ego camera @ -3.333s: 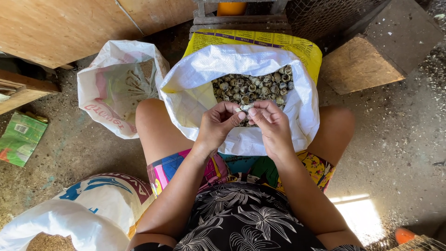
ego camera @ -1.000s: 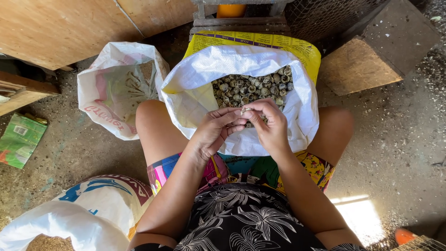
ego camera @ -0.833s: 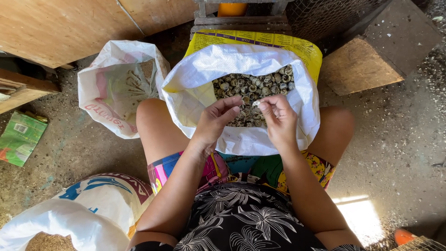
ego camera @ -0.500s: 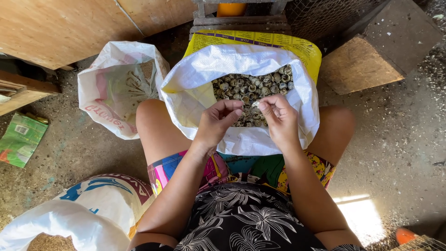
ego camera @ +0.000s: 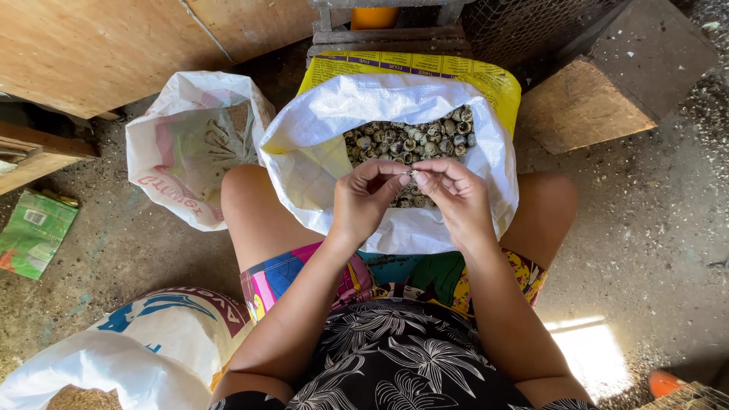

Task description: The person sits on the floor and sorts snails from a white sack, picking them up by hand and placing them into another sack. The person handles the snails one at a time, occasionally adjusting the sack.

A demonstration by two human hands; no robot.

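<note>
A white woven sack [ego camera: 319,163] stands open between my knees, filled with several small grey-green speckled shells [ego camera: 406,140]. Over its mouth my left hand [ego camera: 366,201] and my right hand [ego camera: 456,199] meet fingertip to fingertip. Both pinch one small shell piece [ego camera: 411,175] between thumbs and forefingers. The yellow outer side of the sack [ego camera: 425,67] shows at the far rim.
A second white sack [ego camera: 186,148] lies open to the left. A third sack [ego camera: 144,345], holding brown husk-like material, sits at the lower left. Wooden boards [ego camera: 99,45] and a wooden block [ego camera: 607,83] border the concrete floor [ego camera: 653,243]. A green packet [ego camera: 30,231] lies far left.
My hands were apart half a second ago, the right one holding the shell piece. They have come together again and both now pinch it.
</note>
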